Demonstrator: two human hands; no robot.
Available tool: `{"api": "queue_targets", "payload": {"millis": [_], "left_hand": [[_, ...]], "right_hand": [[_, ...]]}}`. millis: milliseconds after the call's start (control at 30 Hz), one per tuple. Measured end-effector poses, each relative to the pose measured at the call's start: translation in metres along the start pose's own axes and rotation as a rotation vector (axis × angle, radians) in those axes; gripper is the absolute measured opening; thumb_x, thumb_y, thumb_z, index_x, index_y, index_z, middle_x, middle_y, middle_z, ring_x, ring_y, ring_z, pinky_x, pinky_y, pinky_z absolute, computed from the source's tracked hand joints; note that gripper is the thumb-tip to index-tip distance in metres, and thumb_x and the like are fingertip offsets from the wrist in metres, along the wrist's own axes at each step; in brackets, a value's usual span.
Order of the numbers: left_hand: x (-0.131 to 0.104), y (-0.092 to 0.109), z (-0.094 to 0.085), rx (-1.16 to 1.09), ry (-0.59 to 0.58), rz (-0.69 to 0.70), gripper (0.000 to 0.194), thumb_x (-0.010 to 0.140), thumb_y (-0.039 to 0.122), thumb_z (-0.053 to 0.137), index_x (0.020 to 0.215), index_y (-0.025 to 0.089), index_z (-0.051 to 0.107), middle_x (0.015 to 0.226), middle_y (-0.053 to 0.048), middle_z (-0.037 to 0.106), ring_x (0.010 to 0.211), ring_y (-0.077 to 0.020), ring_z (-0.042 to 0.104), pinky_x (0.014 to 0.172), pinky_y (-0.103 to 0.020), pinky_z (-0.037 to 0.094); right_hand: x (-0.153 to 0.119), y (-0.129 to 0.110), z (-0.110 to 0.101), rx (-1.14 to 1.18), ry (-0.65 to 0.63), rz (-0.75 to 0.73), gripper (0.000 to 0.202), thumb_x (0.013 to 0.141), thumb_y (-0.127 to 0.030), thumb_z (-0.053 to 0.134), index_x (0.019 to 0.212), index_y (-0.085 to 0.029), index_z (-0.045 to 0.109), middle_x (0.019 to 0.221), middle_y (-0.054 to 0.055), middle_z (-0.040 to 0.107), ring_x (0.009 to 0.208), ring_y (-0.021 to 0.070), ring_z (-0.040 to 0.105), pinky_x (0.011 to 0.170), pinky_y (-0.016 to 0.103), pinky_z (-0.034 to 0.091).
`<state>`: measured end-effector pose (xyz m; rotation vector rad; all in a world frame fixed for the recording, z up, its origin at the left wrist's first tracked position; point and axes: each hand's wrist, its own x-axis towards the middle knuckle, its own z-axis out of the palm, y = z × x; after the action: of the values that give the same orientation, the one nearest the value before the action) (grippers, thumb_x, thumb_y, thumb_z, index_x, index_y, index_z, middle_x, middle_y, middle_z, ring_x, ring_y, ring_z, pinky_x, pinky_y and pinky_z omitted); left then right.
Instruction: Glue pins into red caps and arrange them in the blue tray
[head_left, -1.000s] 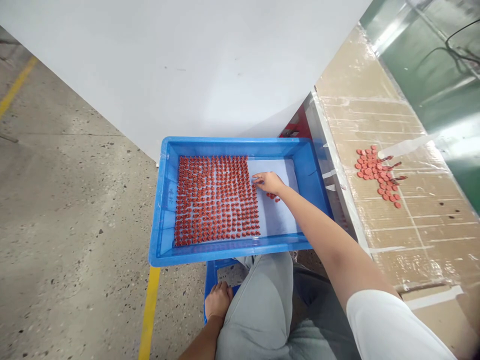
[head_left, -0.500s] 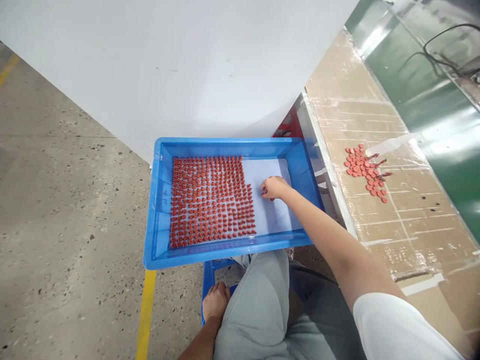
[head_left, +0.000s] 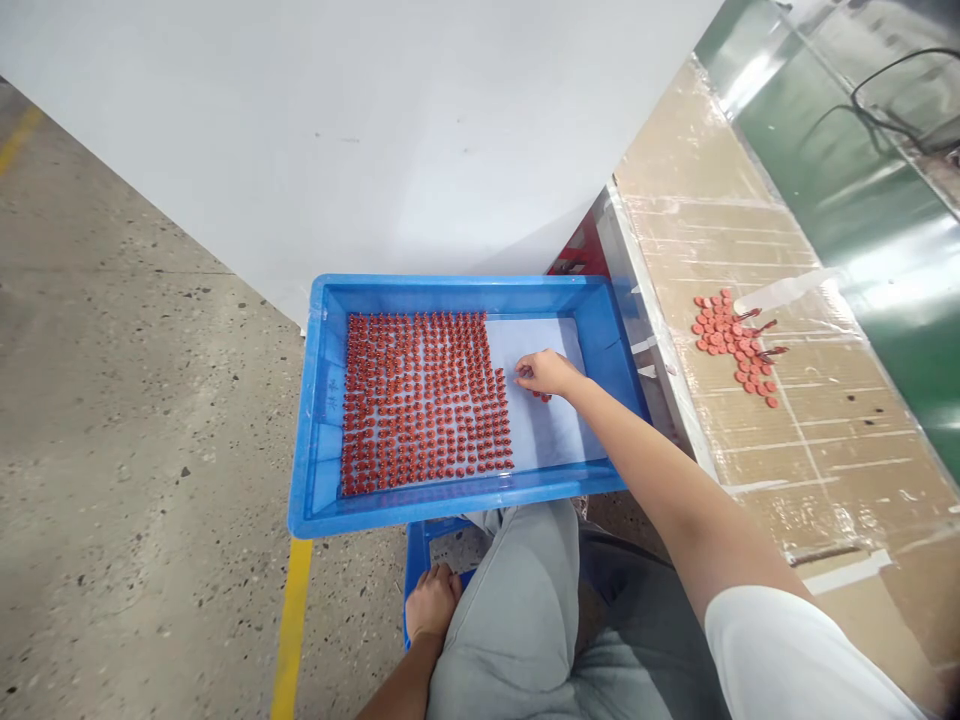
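My right hand [head_left: 546,373] reaches into the blue plastic bin [head_left: 301,440], over the white sheet [head_left: 559,435] that lines it. Its thumb and fingers are pinched together at what looks like a small red piece, mostly hidden. Below the palm, a few more red pieces [head_left: 541,397] show. To the left of the fingers, many small red round pieces with dark tips [head_left: 424,400] stand in close rows on the sheet. Down by my knee, my left hand [head_left: 433,600] rests closed over a blue stool [head_left: 415,548], its fingers curled under.
Right of the bin, a cardboard-covered table [head_left: 825,440] holds a loose cluster of red discs [head_left: 724,330], several dark-stemmed pieces and a white strip [head_left: 784,290]. A white panel [head_left: 375,150] stands behind the bin. Yellow tape [head_left: 291,630] marks the floor.
My right hand has shifted slightly left and its fingertips have turned. More red pieces show beneath its palm now. The left hand has stayed put.
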<state>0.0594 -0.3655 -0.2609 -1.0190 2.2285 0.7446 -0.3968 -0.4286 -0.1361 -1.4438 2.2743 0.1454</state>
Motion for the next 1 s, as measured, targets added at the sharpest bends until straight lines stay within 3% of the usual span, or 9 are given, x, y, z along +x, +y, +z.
{"api": "queue_targets", "payload": {"millis": [100, 267, 500, 667, 733, 833, 933, 1000], "left_hand": [[0.0, 0.001, 0.0, 0.002, 0.003, -0.004, 0.028, 0.089, 0.025, 0.036, 0.089, 0.02, 0.064, 0.099, -0.007, 0.069, 0.097, -0.0216, 0.061, 0.075, -0.031, 0.043], [0.0, 0.002, -0.001, 0.007, 0.006, -0.008, 0.028, 0.088, 0.025, 0.037, 0.089, 0.02, 0.064, 0.099, -0.008, 0.068, 0.097, -0.0204, 0.061, 0.077, -0.03, 0.043], [0.0, 0.003, -0.004, 0.009, 0.002, -0.005, 0.027, 0.088, 0.023, 0.037, 0.089, 0.019, 0.064, 0.099, -0.008, 0.069, 0.097, -0.0211, 0.061, 0.076, -0.031, 0.043], [-0.001, 0.004, -0.006, 0.009, -0.007, -0.013, 0.028, 0.088, 0.023, 0.037, 0.09, 0.02, 0.064, 0.1, -0.008, 0.069, 0.098, -0.0209, 0.061, 0.077, -0.031, 0.043], [-0.001, 0.004, -0.005, 0.009, -0.006, -0.013, 0.028, 0.088, 0.022, 0.037, 0.09, 0.02, 0.065, 0.1, -0.008, 0.069, 0.099, -0.0213, 0.06, 0.077, -0.031, 0.043], [0.0, 0.003, -0.003, 0.006, -0.001, -0.012, 0.028, 0.088, 0.022, 0.037, 0.09, 0.02, 0.065, 0.1, -0.009, 0.069, 0.1, -0.0216, 0.06, 0.078, -0.031, 0.043], [0.0, 0.001, -0.001, -0.002, 0.011, -0.006, 0.028, 0.088, 0.023, 0.038, 0.09, 0.02, 0.065, 0.099, -0.009, 0.069, 0.099, -0.0218, 0.06, 0.077, -0.031, 0.044], [0.0, 0.001, 0.001, -0.007, 0.019, 0.002, 0.027, 0.088, 0.024, 0.038, 0.09, 0.02, 0.065, 0.099, -0.008, 0.068, 0.099, -0.0221, 0.06, 0.076, -0.031, 0.044]], "right_hand": [[-0.001, 0.003, -0.003, -0.039, 0.004, -0.027, 0.035, 0.074, -0.037, 0.062, 0.106, -0.024, 0.067, 0.103, 0.001, 0.072, 0.1, 0.0209, 0.065, 0.089, 0.028, 0.045], [-0.001, 0.004, -0.001, -0.1, -0.046, -0.051, 0.032, 0.064, -0.026, 0.069, 0.096, -0.027, 0.07, 0.087, 0.0, 0.074, 0.096, 0.0226, 0.065, 0.093, 0.034, 0.04], [-0.001, -0.001, 0.003, -0.101, -0.049, 0.002, 0.031, 0.069, -0.02, 0.062, 0.099, -0.026, 0.069, 0.074, 0.0, 0.074, 0.087, 0.0211, 0.067, 0.091, 0.033, 0.04], [0.002, -0.01, 0.003, -0.066, -0.02, 0.096, 0.028, 0.079, -0.022, 0.054, 0.103, -0.023, 0.067, 0.057, -0.001, 0.07, 0.066, 0.0166, 0.068, 0.084, 0.028, 0.044], [0.005, -0.013, 0.004, -0.051, 0.006, 0.142, 0.028, 0.082, -0.024, 0.05, 0.106, -0.022, 0.065, 0.061, 0.0, 0.071, 0.062, 0.0154, 0.068, 0.081, 0.027, 0.045], [0.01, -0.014, 0.007, -0.034, 0.064, 0.19, 0.034, 0.084, -0.032, 0.048, 0.114, -0.022, 0.061, 0.084, 0.003, 0.075, 0.074, 0.0173, 0.07, 0.079, 0.028, 0.047], [0.012, -0.011, 0.007, -0.024, 0.102, 0.174, 0.043, 0.078, -0.038, 0.056, 0.119, -0.023, 0.059, 0.107, 0.003, 0.072, 0.097, 0.0213, 0.067, 0.085, 0.03, 0.047], [0.012, -0.006, 0.005, -0.021, 0.095, 0.148, 0.048, 0.071, -0.037, 0.064, 0.117, -0.025, 0.06, 0.109, 0.002, 0.071, 0.103, 0.0222, 0.064, 0.088, 0.03, 0.046]]}}
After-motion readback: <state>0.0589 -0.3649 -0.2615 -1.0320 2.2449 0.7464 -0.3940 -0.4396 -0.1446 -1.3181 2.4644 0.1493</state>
